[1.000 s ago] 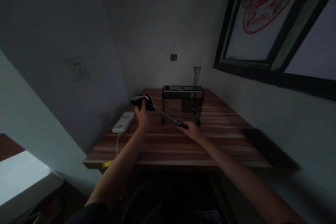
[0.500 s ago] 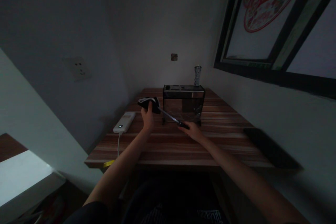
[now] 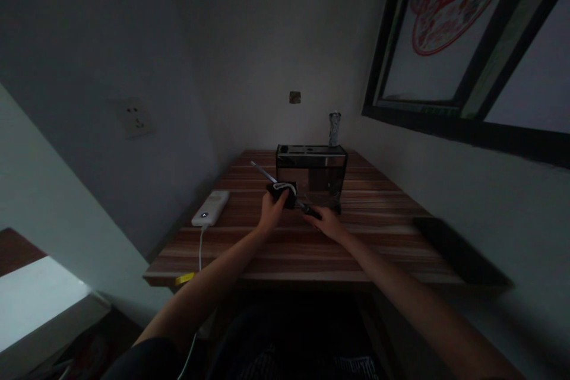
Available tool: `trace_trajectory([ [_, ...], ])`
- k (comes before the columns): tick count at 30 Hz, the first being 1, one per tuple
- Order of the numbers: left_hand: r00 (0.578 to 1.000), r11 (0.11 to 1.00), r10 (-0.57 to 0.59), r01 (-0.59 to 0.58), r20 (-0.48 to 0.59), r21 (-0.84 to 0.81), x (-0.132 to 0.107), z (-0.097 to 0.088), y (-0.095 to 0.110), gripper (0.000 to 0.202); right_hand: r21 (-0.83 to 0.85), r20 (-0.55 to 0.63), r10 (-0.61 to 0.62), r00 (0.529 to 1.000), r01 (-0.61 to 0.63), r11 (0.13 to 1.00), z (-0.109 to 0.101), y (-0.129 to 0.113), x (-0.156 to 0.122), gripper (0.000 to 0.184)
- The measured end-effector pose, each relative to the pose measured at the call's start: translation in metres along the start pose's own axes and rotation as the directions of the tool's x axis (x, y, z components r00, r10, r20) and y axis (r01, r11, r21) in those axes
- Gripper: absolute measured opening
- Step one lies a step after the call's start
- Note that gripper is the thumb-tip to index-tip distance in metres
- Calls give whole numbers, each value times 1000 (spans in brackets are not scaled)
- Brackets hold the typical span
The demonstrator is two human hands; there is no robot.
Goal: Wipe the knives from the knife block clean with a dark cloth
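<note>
My right hand (image 3: 327, 222) is closed around the black handle of a long, slim metal tool (image 3: 262, 171). Whether it is a knife or a rod I cannot tell. The shaft slants up to the left, and its tip sticks out past a folded black cloth (image 3: 289, 197) with a pale edge. My left hand (image 3: 272, 209) pinches that cloth around the shaft, close to the handle. Just behind both hands stands a stand with a see-through front (image 3: 312, 160) and openings in its dark top. A foil-like wrapped piece (image 3: 333, 129) rises from its right end.
A white power bank (image 3: 211, 208) with a cable lies on the left of the striped wooden table (image 3: 378, 249). A yellow object (image 3: 184, 278) is at the front left edge. On the right lies a dark flat object (image 3: 461, 252). Walls close in on both sides.
My left hand has slid the cloth right and down along the shaft, toward the handle, baring the tip. My right hand has hardly moved.
</note>
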State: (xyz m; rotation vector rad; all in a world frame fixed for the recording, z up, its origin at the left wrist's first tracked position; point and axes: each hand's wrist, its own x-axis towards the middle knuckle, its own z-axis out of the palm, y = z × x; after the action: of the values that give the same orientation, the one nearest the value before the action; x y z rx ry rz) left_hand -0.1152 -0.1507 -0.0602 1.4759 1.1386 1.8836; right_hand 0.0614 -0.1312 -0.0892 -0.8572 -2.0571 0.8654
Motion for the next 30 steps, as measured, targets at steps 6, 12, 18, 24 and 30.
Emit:
trace_trajectory([
  [6,993,995,-61,52,104,86,-14,11,-6,31,15,-2,-20,1000,20,1000,-1,-4,0,33],
  [12,982,988,-127,112,141,108,-22,19,-10,31,-11,-12,-35,999,35,999,-2,-3,1,30],
  [18,984,989,-91,71,155,128,-21,17,-10,30,4,2,-24,1000,24,1000,-1,2,2,33],
  [24,987,993,-84,72,134,96,-20,16,-10,28,27,12,-45,999,45,999,-2,-3,3,29],
  [30,993,996,-72,67,98,57,-12,12,-4,28,9,-26,-31,999,32,999,0,-6,5,32],
])
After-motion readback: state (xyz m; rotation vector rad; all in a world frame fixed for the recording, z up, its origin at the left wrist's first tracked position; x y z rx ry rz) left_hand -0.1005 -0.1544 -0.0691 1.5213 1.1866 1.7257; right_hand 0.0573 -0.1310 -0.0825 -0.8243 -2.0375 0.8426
